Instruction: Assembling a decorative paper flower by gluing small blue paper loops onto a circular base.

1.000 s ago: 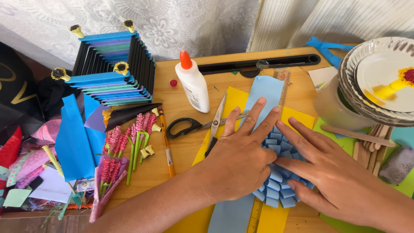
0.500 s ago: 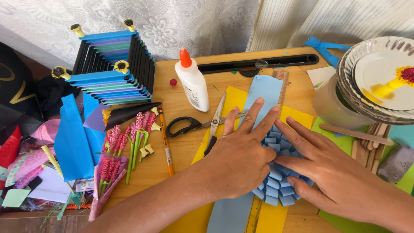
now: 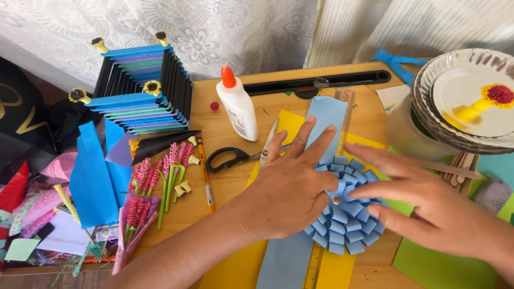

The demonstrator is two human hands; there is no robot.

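**Blue paper rosette, both hands pressing it flat now**

Blue looped-paper rosette is what you've got pinned on the table, sitting on the long blue strip and yellow sheet, just right of the scissors. Your left hand lies flat and open on the rosette's left half, fingers spread, nothing gripped. Your right hand is also open, fingertips resting on the loops at the rosette's right side.

Compared with a second ago, not much has moved: same hands, same spot. Your right fingers have shifted slightly toward the rosette's centre. My read: you're holding the layers down while they set. The glue bottle stands up-left of the rosette, untouched.
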